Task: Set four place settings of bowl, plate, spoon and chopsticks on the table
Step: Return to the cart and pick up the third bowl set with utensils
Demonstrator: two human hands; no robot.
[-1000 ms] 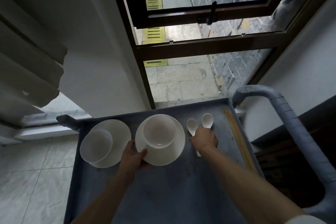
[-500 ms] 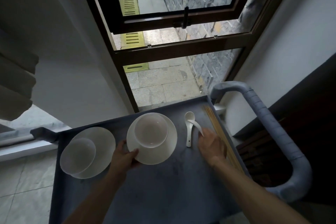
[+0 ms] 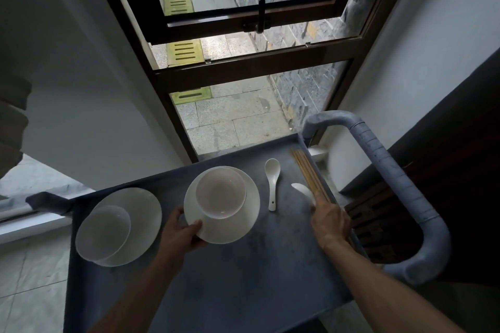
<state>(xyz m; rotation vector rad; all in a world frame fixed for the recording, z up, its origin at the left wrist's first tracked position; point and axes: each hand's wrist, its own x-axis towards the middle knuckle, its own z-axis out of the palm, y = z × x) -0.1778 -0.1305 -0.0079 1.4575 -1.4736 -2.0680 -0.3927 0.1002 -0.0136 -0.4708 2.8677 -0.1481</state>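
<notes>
Second spoon: handle end hidden under right hand. Chopsticks: near ends covered likewise. Right hand's grip: indeterminate. Surface: cut off below.

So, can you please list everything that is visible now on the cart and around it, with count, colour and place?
plates: 2, white, left and middle of cart top
bowls: 2, white, one on each plate
spoons: 2, white, right of middle plate; one in right hand
chopsticks: bundle, light wood, along right edge
cart: 1, dark grey top, pale handle at right
window: 1, dark frame, behind cart
left hand: grips middle plate's rim
right hand: holds a spoon, at chopsticks
</notes>
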